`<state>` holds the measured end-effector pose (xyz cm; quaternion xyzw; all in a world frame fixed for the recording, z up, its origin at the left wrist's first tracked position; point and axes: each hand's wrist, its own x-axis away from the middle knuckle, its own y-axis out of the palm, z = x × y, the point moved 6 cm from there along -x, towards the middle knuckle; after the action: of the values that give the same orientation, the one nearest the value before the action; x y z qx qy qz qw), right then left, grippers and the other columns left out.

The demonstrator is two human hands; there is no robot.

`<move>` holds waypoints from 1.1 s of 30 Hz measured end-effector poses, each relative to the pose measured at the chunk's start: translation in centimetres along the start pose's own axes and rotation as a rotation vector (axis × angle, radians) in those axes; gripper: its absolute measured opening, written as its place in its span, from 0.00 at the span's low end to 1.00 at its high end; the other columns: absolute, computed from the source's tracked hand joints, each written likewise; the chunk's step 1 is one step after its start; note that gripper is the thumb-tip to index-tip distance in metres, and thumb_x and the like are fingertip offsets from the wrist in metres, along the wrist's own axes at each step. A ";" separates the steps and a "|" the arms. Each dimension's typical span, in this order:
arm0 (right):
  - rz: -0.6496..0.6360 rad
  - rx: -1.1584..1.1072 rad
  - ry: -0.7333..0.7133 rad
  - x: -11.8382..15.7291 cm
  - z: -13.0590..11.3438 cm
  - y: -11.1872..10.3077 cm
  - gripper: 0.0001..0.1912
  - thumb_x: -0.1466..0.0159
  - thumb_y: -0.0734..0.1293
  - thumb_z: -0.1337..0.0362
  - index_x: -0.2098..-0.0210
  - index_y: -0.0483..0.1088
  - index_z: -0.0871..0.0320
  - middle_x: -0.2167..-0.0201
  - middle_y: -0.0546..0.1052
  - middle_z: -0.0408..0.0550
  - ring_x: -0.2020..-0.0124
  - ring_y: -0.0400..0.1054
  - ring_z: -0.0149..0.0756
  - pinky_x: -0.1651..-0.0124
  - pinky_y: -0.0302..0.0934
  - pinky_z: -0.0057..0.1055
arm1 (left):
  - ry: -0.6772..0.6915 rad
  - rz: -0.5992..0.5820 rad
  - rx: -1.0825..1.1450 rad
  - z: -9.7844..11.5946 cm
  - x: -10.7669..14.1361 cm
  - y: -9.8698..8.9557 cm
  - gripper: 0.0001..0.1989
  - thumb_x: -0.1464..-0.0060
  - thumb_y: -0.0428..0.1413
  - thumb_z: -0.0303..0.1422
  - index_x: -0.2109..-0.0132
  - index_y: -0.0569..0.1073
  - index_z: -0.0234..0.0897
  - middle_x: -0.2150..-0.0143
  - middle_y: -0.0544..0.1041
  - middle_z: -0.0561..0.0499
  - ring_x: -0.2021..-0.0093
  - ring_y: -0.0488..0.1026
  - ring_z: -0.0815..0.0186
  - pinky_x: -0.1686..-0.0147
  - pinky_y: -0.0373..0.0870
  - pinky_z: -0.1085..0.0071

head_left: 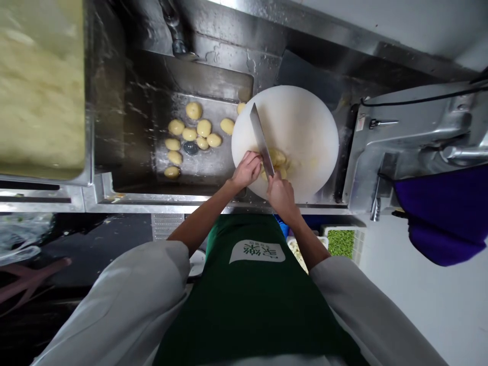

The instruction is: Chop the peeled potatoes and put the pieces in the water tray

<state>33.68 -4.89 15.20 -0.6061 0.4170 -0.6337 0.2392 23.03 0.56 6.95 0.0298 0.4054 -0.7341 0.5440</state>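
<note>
A round white cutting board lies over the right part of the sink. My right hand is wrapped round the handle of a cleaver, whose broad blade points up and away to the left over the board. Left of the blade, my left hand has its fingers curled together at the board's near left edge, close to the blade. What those fingers hold, if anything, is hidden. Pale yellow potato pieces rest on the board just right of the blade, partly covered by it and my right hand.
Several peeled potatoes lie in the sink basin around a dark drain. A large metal container of pale contents stands at the left. A faucet is behind the basin; a purple cloth hangs at the right.
</note>
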 end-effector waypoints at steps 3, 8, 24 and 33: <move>-0.016 -0.031 0.002 -1.0 -0.4 0.7 0.19 0.25 0.49 0.63 0.47 0.64 0.68 0.59 0.75 0.61 0.58 0.72 0.44 0.59 0.59 0.33 | -0.016 -0.029 0.022 0.0 -0.1 -0.4 0.10 0.33 0.44 0.29 0.53 0.69 0.32 0.55 0.72 0.42 0.52 0.68 0.63 0.52 0.72 0.64; -0.042 -0.056 0.014 -2.1 -0.4 1.0 0.17 0.25 0.51 0.63 0.47 0.63 0.68 0.59 0.75 0.60 0.57 0.72 0.44 0.58 0.60 0.33 | 0.001 -0.023 0.059 0.2 -0.4 -1.4 0.09 0.33 0.47 0.30 0.53 0.71 0.33 0.54 0.72 0.44 0.51 0.69 0.66 0.50 0.72 0.68; -0.007 -0.062 -0.011 -1.7 -1.5 0.3 0.17 0.25 0.50 0.65 0.47 0.63 0.69 0.61 0.74 0.60 0.60 0.70 0.42 0.60 0.56 0.31 | -0.025 0.000 0.035 0.1 0.0 -1.5 0.10 0.32 0.45 0.30 0.55 0.70 0.33 0.57 0.72 0.43 0.52 0.70 0.65 0.51 0.73 0.65; 0.029 -0.092 -0.035 -1.8 -0.2 -1.2 0.17 0.26 0.51 0.64 0.49 0.65 0.67 0.60 0.74 0.60 0.58 0.70 0.45 0.59 0.57 0.33 | -0.043 0.057 0.053 0.0 -0.1 -2.4 0.09 0.32 0.47 0.29 0.55 0.71 0.32 0.57 0.74 0.44 0.53 0.71 0.67 0.51 0.73 0.69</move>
<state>33.98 -2.70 15.20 -0.6216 0.4500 -0.5996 0.2275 21.12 0.80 8.34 0.0398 0.3731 -0.7292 0.5723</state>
